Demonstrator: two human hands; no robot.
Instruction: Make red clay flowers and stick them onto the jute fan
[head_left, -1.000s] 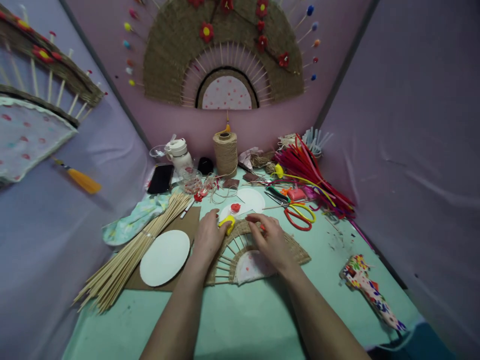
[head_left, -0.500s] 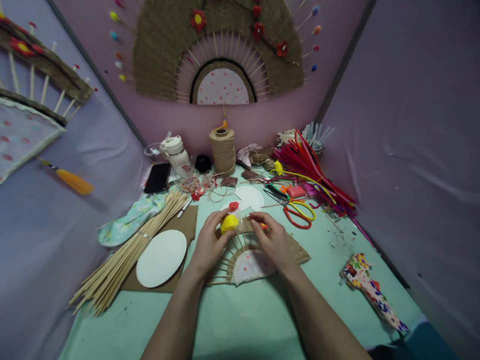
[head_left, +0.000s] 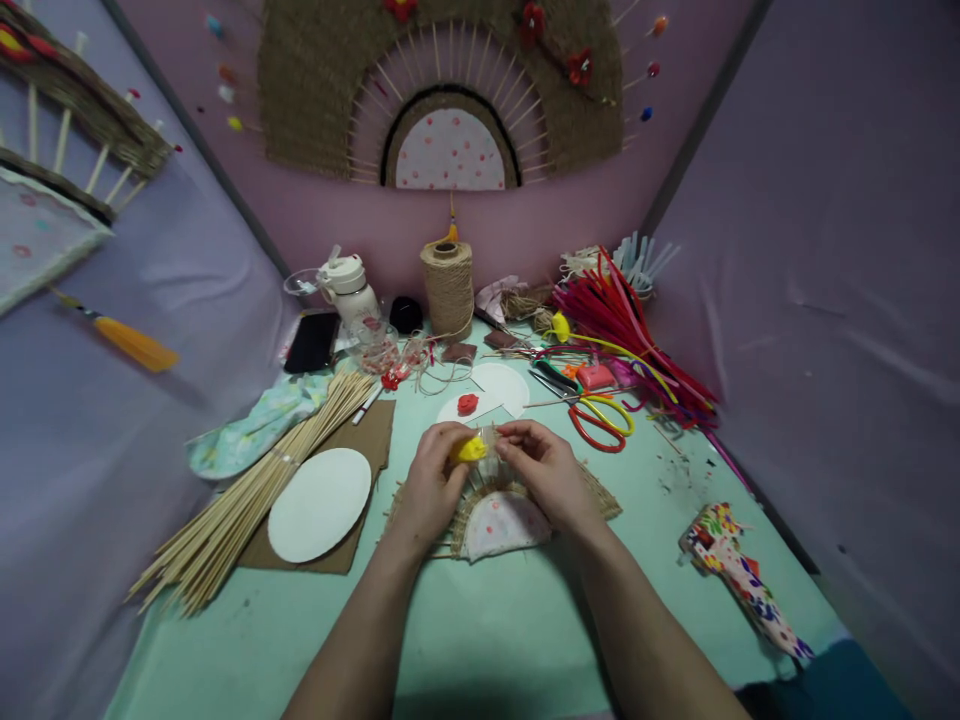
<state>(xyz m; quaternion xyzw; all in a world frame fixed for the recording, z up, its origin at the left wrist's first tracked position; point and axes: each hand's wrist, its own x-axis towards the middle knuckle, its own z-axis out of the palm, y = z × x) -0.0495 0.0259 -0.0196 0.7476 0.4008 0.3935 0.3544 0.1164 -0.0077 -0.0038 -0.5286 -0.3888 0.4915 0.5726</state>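
Fingers of the left hand [head_left: 431, 485] curl round a yellow lump [head_left: 469, 450], the right hand [head_left: 551, 475] pinching something too small to name just beside it, both wrists seemingly steadied on the jute fan [head_left: 596, 495] lying flat beneath them.

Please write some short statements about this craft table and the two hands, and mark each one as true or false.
1. The left hand holds a small yellow piece. True.
2. The scissors lie to the left of both hands. False: they lie on the table to the right of the right hand.
3. The white round disc rests on brown cardboard. True.
4. The twine spool lies on its side. False: it stands upright near the back wall.
5. The bamboo skewers lie left of the disc. True.
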